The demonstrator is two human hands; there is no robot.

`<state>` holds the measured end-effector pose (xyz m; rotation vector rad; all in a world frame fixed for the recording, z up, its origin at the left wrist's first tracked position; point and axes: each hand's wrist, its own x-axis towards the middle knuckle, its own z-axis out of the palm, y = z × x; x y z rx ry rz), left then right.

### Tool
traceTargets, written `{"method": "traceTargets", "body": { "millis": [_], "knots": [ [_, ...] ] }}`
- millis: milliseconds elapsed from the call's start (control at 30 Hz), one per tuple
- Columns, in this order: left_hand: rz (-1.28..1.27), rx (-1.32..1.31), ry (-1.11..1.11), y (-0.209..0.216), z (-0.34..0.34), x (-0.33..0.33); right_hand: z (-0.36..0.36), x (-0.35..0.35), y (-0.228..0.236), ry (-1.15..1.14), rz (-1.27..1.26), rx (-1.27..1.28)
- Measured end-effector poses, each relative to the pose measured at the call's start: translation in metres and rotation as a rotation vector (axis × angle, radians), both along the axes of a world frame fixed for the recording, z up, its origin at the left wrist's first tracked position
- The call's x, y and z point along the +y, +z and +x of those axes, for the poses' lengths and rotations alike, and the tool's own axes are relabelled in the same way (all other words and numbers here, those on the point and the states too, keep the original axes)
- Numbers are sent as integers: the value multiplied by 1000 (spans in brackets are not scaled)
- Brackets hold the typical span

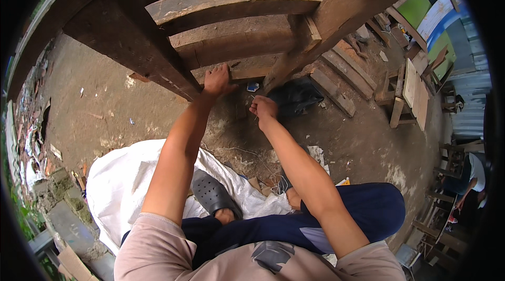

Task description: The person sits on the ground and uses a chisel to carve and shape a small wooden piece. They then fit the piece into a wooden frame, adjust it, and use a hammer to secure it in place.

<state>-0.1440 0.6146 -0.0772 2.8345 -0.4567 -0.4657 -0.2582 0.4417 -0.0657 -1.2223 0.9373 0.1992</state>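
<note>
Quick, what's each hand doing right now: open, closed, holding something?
Left hand: open, fingers at the low wooden crosspiece, not gripping anything visible.
Right hand: closed, seemingly pinching something thin, too small to identify.

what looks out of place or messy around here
The white string: it lies in a loose tangle on the ground beside the rumpled white sack, untidy rather than coiled.

wide fisheye view from head height, downward
</note>
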Motion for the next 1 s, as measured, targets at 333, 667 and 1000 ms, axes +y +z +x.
{"method": "traceTargets", "body": {
  "millis": [333,667,1000],
  "knots": [
    [39,-127,114,6,-15,-8,104,19,-3,662,-1008,-536],
    [-680,-235,704,6,-48,-30,119,12,-21,1122,-882,-365],
    [-1841,4,1619,-7,-58,-92,125,11,-18,1266,-751,-417]
  ]
}}
